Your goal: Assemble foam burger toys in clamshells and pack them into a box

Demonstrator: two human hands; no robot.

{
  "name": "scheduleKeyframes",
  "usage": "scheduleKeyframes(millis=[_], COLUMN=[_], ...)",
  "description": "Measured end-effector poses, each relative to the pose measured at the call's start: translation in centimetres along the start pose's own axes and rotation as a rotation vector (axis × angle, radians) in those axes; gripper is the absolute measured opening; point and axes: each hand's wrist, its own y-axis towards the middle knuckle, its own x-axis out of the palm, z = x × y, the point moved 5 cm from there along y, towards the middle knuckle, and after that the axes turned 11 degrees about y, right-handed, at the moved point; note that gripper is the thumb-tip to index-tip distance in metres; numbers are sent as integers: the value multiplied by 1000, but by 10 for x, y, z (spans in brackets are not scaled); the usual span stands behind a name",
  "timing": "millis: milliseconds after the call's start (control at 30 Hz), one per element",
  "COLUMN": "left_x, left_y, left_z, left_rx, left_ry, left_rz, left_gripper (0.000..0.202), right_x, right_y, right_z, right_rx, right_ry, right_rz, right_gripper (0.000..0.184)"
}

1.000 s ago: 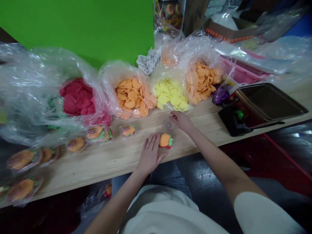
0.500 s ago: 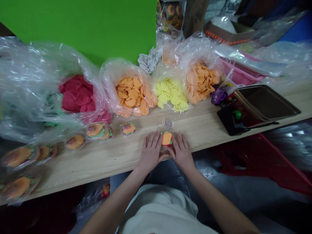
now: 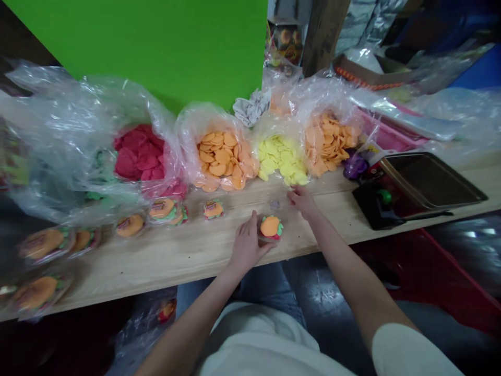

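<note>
A small toy burger [image 3: 271, 227] with an orange bun top, green leaf edge and red layer sits on the wooden table in front of me, seemingly in clear plastic. My left hand [image 3: 246, 243] curves round its left and near sides, fingers at the left and thumb below. Farther out, my right hand [image 3: 303, 202] is by the near edge of the yellow pieces [image 3: 282, 156], fingers drawn together; what they pinch is too small or hidden to make out. A small greyish sticker-like piece [image 3: 275, 204] lies just left of those fingers.
Open plastic bags hold red pieces [image 3: 140, 154], orange pieces [image 3: 221, 156] and more orange pieces [image 3: 329, 138]. Several packed burgers [image 3: 162, 208] lie to the left. A dark tray [image 3: 434, 172] stands at right, a green board [image 3: 148, 47] behind.
My right hand has left the burger's right side and reached forward toward the yellow pieces. My left hand stays at the burger. The whole view has shifted slightly.
</note>
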Motion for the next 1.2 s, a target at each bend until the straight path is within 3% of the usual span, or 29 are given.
scheduleKeyframes(millis=[100, 200, 333, 433, 500, 567, 667, 733, 800, 867, 933, 1000, 1033, 1100, 1200], left_x=[0, -1, 1, -1, -5, -5, 4, 9, 14, 19, 22, 22, 21, 16, 5], left_y=[4, 4, 2, 2, 3, 5, 7, 10, 12, 13, 12, 11, 11, 9, -1], left_z=[-3, -4, -3, -5, -8, -15, -23, -24, -25, -25, -25, -26, -26, -25, -21], left_rx=[-33, -24, -14, -62, -99, -220, -487, -588, -630, -673, -701, -720, -729, -750, -782], left_ry=[-32, -32, -60, -121, -250, -534, -935, -1025, -1056, -1092, -1127, -1169, -1194, -1250, -1329], left_rz=[14, 24, 16, 16, -2, -105, -327, -371, -329, -277, -247, -243, -248, -276, -328], left_gripper=[106, 101, 94, 97, 97, 87, 40, 23, 16, 13, 13, 15, 15, 17, 21], right_x=[2, -4, -2, 12, 19, 23, 27, 27, 21, 7, -2, 2, 6, 14, 25], right_y=[-5, -31, -87, -133, -153, -164, -170, -170, -161, -143, -123, -108, -103, -100, -115], right_z=[-14, -29, -47, -36, -21, -9, -4, -5, -8, -6, 4, 11, 10, 5, -2], right_rx=[-48, -157, -512, -718, -767, -771, -776, -744, -652, -431, -92, 184, 251, 265, 204], right_ry=[34, 58, -153, -421, -531, -561, -491, -411, -315, -206, -91, -8, 18, 45, 81], right_rz=[-89, -136, -261, -458, -525, -513, -445, -414, -315, -117, -22, -108, -181, -260, -271], right_gripper=[33, 27, 19, 26, 31, 34, 39, 42, 42, 37, 34, 36, 36, 34, 33])
